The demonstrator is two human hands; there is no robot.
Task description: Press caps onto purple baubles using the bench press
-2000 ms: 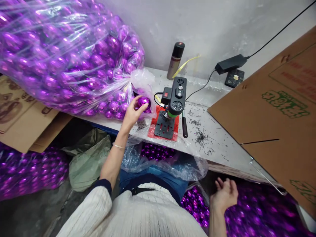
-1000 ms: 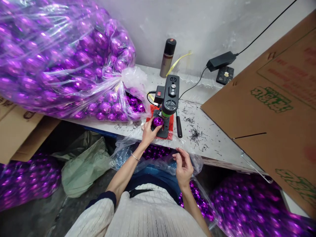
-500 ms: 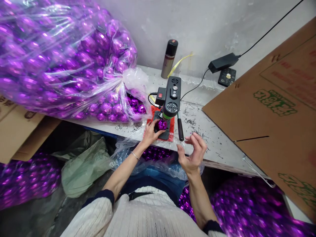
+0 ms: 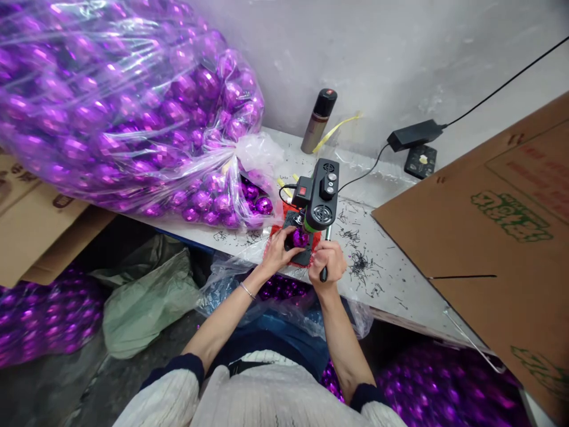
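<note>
In the head view, at the left, a big clear bag [image 4: 133,112] with shiny balls [image 4: 264,205] is lying on the table [image 4: 377,228]. Toward the middle, the left hand [image 4: 278,252] is holding one purple ball [image 4: 300,238] between thumb and fingers, under the head of the black press [image 4: 323,198]. Beside it, the right hand [image 4: 328,262] is gripping the lever handle [image 4: 323,274] in a fist. Farther right, a cardboard box [image 4: 498,267] is standing.

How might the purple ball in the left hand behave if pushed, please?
The purple ball would probably roll, given its round shape, unless the left hand steadied it. Its shiny surface suggests it may also feel somewhat slippery.
</note>
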